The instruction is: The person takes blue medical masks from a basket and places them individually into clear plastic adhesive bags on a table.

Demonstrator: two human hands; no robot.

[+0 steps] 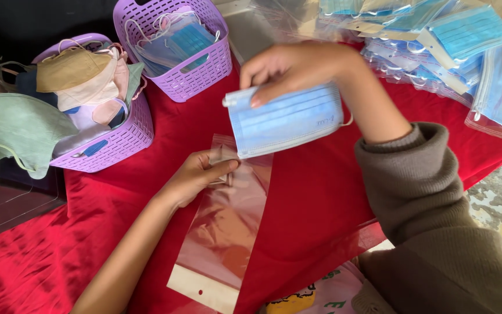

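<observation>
Landmark: clear flat plastic bag (228,227) with white header strip, lying lengthwise mid-table, header end nearest the camera.

Red cloth-covered table (303,221) under everything, running out past the bag on all sides.

Heap of sealed clear packets of light blue pleated masks (460,52) well beyond the bag, up and to its right, spilling over the table's far corner.

Larger lilac perforated plastic basket (108,142) left of the bag's far end, stuffed with shaped cloth masks in tan, cream, pink and sage green (59,99); some hanging over the rim on the side away from the bag.

Smaller lilac perforated plastic basket (175,49) beyond the bag, just behind the larger one, holding light blue masks with white ear loops.

Grey-brown knit sleeve (431,209) on the right arm, right of the bag. Left arm bare.

Light blue pleated disposable face mask (286,119) held in the air just above the bag's far end, tilted, lower edge just over the bag mouth; touching or not, cannot tell.

Right hand (297,67) above the mask, closed on its top edge, thumb in front, other fingers behind.

Left hand (196,174) at the bag's far left corner, thumb and fingers pinched on the mouth of the bag, lifting the top layer slightly.
</observation>
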